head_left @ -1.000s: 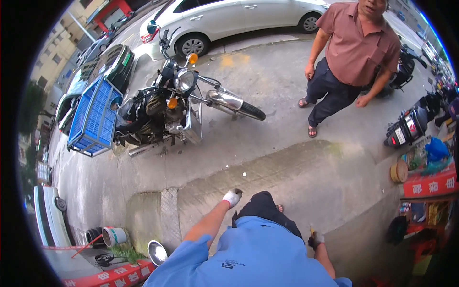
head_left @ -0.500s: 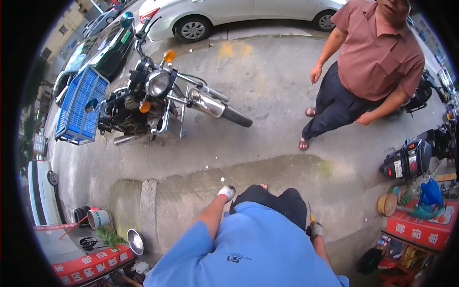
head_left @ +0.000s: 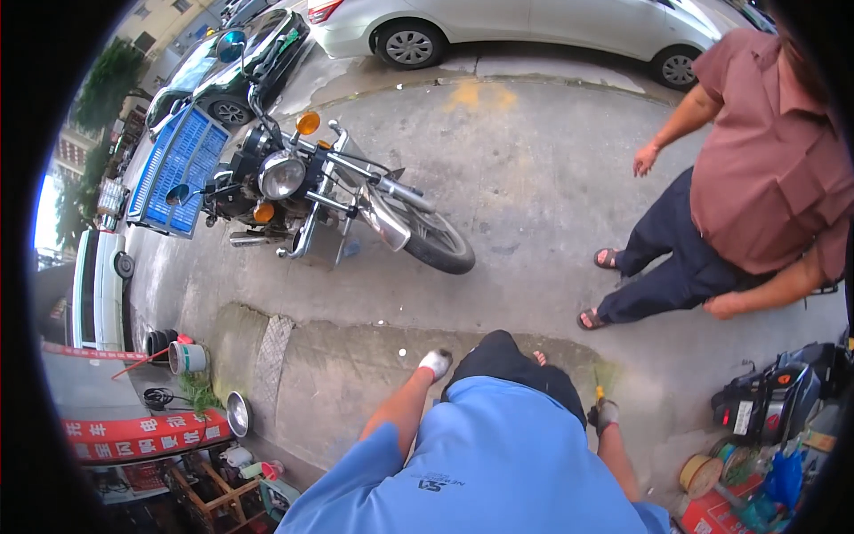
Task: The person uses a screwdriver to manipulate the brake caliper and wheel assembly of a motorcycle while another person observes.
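Note:
My left hand (head_left: 436, 363), in a white work glove with a darker fingertip area, hangs over the concrete beside my dark shorts (head_left: 511, 365). Its fingers are too small and turned away to read, and no object shows in it. On my other side, my right hand (head_left: 608, 416), gloved in grey-white and dark, is closed round a screwdriver (head_left: 600, 392) with a yellow handle. Its thin shaft hardly shows against the ground. Farther ahead and to the left stands a motorcycle (head_left: 283, 176) with a blue crate (head_left: 181, 169) on its rear; neither hand touches it.
Ahead to the right stands a person (head_left: 765, 169) in a reddish-brown shirt and sandals. Behind the motorcycle are a white car (head_left: 516, 31) and a dark car (head_left: 258, 67). A red-fronted stall (head_left: 151, 436) is at lower left; a scooter (head_left: 765, 400) and a reel (head_left: 700, 476) are at right.
The view has shifted, with the motorcycle's front wheel and the person now lower in it. The person appears farther right. My right hand still grips the screwdriver, whose shaft shows less.

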`<state>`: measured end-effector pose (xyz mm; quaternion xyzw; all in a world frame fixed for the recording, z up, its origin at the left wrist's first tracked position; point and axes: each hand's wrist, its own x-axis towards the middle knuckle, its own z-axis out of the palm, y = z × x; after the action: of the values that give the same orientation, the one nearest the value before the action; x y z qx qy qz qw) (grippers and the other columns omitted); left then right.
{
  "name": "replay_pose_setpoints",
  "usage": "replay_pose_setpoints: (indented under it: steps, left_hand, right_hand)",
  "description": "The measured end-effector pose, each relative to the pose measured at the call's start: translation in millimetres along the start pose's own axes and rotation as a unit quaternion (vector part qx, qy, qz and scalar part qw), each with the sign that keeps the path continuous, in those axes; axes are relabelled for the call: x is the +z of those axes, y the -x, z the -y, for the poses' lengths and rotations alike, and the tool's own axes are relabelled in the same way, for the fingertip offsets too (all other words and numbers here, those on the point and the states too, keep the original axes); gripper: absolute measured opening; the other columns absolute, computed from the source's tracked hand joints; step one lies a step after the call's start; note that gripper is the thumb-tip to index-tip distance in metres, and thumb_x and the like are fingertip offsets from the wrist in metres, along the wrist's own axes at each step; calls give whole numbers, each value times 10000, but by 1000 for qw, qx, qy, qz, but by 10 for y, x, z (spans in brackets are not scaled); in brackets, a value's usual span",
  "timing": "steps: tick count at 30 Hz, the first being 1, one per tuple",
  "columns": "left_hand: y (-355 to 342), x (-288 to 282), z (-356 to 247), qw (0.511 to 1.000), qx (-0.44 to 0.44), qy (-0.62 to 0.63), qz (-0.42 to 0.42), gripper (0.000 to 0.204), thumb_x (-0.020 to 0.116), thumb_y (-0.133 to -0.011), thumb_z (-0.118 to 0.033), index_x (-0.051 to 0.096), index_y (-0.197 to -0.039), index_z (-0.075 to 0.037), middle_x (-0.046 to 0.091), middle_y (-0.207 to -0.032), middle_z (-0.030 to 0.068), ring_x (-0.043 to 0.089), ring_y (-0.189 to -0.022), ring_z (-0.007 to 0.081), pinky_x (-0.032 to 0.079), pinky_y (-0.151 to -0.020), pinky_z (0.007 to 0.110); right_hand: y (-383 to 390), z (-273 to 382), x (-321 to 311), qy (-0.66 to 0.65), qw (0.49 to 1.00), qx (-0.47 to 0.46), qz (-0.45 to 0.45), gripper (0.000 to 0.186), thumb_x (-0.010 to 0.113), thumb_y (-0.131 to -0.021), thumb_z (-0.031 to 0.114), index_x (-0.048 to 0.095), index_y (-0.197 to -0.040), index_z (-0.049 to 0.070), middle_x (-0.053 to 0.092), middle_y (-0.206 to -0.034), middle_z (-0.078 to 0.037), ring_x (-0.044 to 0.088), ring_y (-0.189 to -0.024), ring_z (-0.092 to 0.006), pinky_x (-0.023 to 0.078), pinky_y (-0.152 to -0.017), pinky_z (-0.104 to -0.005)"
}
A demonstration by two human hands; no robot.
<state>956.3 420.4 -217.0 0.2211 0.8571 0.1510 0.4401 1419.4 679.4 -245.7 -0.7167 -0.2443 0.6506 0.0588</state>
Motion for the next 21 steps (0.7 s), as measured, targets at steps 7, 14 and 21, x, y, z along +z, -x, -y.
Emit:
replay_pose_setpoints:
  steps: [7,14,21]
  left_hand:
    - [-460,113,-225,963,-158,216,-26,353,553,-863,-276,672,-1109,-53,666,-1106,191,628,-1066,325,481,-913,380]
    - [-1726,-199,-1105,894,-214,386,-71,362,547,-873,-253,649,-1141,-32,675,-1095,178,638,-1049,311,493,-881,369]
    - [-2810,-784,-1615,931,-183,297,-106,378,533,-868,-266,648,-1132,-22,648,-1130,215,608,-1092,331,458,-949,380]
  right_hand:
    - [-345,2204,796,120,984,-102,83,199,508,-925,297,543,-998,115,550,-659,-52,540,-496,-194,452,-452,-338]
    - [-1345,3526,1829,91,992,-23,85,202,564,-927,330,576,-869,137,516,-601,-30,470,-429,-196,394,-418,-344]
    - [-1602,5393,3420,147,959,-126,206,181,491,-915,202,590,-938,53,568,-640,-61,547,-463,-165,434,-389,-284]
